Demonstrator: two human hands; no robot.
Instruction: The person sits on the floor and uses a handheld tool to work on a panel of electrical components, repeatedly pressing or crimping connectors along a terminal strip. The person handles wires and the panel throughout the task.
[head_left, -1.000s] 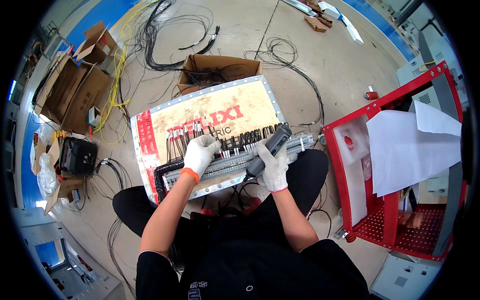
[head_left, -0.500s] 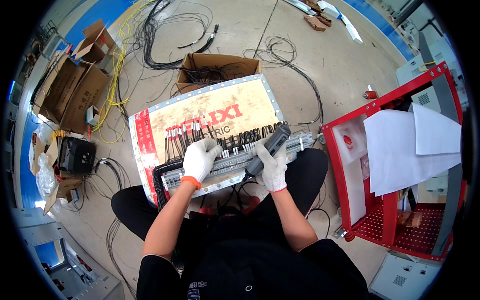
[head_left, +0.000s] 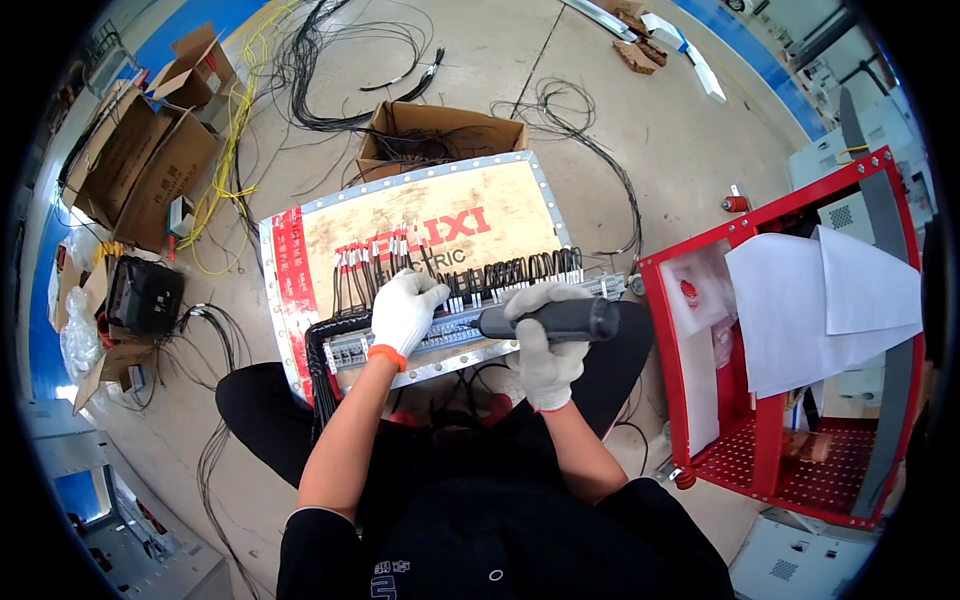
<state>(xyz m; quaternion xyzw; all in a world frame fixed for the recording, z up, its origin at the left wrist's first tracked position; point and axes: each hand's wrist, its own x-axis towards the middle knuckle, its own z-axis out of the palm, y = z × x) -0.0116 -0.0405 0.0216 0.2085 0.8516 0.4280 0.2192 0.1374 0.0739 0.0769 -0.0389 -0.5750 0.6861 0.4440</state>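
My right hand [head_left: 550, 362], in a white glove, grips a dark grey cordless screwdriver [head_left: 560, 320]. Its tip points left at a long grey terminal strip [head_left: 350, 350]. My gloved left hand [head_left: 404, 312] is closed at the strip, thumb and fingers pinched beside the black wires; what they pinch is too small to make out. Looped black wires [head_left: 512, 270] with white marker sleeves run along the strip's far side. At its left end bends a thick black cable bundle [head_left: 318, 358]. Everything lies on a metal-edged, cardboard-coloured board [head_left: 320, 222] across my lap.
An open cardboard box [head_left: 445, 128] with black wires stands beyond the board. To the right is a red metal frame [head_left: 770, 440] with white sheets [head_left: 790, 310] over it. Cartons [head_left: 150, 180], a black case [head_left: 145, 295] and yellow cable [head_left: 235, 150] lie left.
The screwdriver has swung from a slant to nearly level, its tip moving left and up onto the terminal strip. My left hand has barely moved.
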